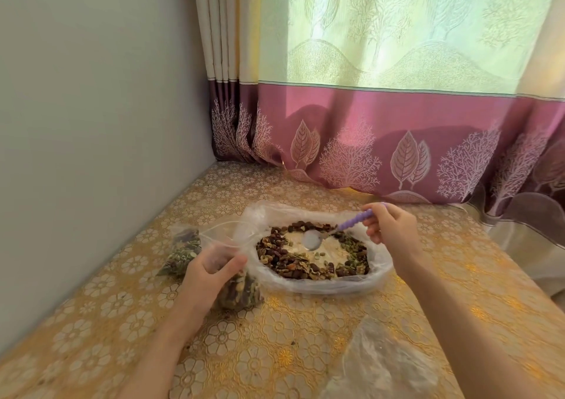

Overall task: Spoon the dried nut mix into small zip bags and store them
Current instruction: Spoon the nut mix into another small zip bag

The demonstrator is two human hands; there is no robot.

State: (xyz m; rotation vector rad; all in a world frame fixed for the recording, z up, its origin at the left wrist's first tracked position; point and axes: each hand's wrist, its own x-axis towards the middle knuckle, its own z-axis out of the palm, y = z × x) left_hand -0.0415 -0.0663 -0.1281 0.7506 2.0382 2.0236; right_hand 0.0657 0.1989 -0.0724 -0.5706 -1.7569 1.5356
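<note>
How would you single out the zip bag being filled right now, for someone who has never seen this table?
Start at the plastic-lined dish of nut mix in the middle of the gold floral tablecloth. Just left of it the left hand grips a zip bag. Unlike the filled bag lying farther left, it is hand-held, its mouth open.

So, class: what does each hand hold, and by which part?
Right hand: purple-handled spoon, by its handle end. Left hand: small zip bag, around its middle.
</note>
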